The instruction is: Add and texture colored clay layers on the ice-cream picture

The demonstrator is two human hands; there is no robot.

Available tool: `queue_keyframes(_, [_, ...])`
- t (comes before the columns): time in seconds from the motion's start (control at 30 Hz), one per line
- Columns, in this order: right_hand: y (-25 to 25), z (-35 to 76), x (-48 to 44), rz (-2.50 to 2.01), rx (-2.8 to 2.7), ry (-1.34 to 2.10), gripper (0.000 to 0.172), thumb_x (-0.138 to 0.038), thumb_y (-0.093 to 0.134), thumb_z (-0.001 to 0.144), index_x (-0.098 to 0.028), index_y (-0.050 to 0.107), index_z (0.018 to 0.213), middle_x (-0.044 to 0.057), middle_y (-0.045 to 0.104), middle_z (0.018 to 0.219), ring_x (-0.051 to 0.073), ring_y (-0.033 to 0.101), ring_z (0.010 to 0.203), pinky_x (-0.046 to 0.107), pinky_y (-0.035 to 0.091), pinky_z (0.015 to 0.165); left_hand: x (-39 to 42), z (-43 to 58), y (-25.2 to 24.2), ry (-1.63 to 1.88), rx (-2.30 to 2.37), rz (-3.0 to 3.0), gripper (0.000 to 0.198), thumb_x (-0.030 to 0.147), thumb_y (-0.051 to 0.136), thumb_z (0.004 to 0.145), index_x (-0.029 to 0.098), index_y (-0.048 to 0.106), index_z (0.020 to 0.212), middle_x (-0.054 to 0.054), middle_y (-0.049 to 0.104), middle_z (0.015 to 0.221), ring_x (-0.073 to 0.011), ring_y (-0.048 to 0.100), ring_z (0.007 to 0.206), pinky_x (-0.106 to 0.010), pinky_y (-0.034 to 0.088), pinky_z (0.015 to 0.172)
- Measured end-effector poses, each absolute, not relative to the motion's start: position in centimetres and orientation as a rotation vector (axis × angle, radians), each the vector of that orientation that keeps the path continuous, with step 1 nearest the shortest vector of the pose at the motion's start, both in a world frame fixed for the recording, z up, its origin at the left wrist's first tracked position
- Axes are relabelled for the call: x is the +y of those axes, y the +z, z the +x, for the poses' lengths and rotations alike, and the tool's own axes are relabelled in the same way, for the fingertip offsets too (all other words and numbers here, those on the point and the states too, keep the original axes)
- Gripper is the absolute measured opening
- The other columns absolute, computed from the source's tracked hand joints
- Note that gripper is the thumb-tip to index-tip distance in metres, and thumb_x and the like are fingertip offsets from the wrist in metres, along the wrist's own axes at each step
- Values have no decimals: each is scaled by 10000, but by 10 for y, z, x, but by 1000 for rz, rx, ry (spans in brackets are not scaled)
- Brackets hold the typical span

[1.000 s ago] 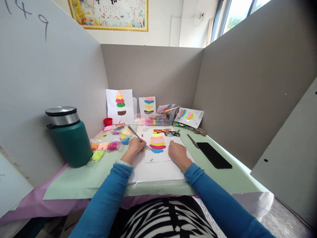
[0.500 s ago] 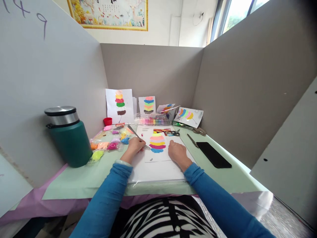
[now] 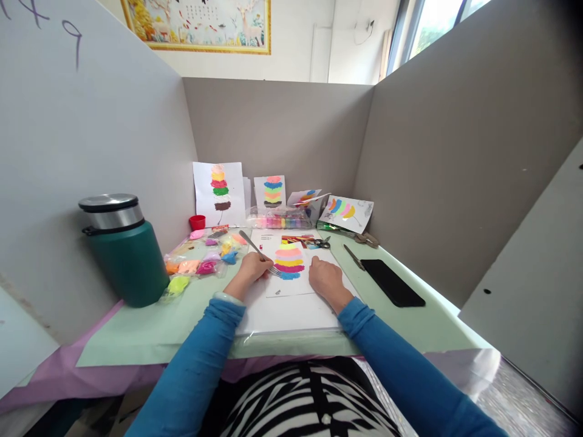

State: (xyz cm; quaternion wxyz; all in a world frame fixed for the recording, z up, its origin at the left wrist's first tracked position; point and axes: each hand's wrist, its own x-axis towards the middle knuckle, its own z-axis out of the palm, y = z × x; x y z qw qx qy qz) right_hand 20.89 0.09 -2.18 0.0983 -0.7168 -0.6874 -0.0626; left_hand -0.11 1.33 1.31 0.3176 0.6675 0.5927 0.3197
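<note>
My left hand (image 3: 253, 269) is closed around a metal fork (image 3: 252, 241), its handle slanting up to the left. The tines meet the left end of the blue clay band (image 3: 290, 275), the lowest in a stack of coloured clay bands (image 3: 289, 260) on a white sheet (image 3: 291, 290). Above the blue lie magenta, yellow, pink and pale yellow bands. My right hand (image 3: 326, 280) rests in a fist on the paper, right of the stack. Its curled fingers hide whatever may be inside.
Bagged clay (image 3: 207, 267) and a green flask (image 3: 127, 261) stand at left. Coloured pencils (image 3: 296, 239), scissors (image 3: 322, 244), a knife-like tool (image 3: 353, 257) and a black phone (image 3: 392, 283) lie around the sheet. Finished pictures (image 3: 218, 194) and a clear clay box (image 3: 280, 219) line the back panel.
My left hand and the fork have shifted slightly right, so the tines reach further over the blue band. My right hand stays where it was.
</note>
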Motion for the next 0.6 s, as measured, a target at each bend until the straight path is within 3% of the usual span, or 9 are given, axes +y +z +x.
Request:
queue_keyframes(0.2, [-22,209,1,-2126,-2030,-185,280,-152,338,944,-112,556,1116,168,710,925,270,695,912,346,471,736,22,-7,13,839,1740,1718,140,176,572,714,119,691,666,-13,563,444,-112,451,409,-225,343,451])
queue_keyframes(0.43, [-22,209,1,-2132,-2037,-185,287,-139,332,938,-110,556,1115,173,710,937,271,694,925,347,469,750,13,4,12,807,1451,1770,231,252,607,756,121,630,566,-17,570,461,-87,432,412,-213,328,440])
queue_keyframes(0.6, [-21,209,0,-2143,-2047,-176,295,-140,330,936,-113,553,1126,178,708,941,259,693,930,346,471,759,12,5,13,797,1550,1709,152,212,611,739,120,654,626,-7,563,457,-90,427,400,-218,325,428])
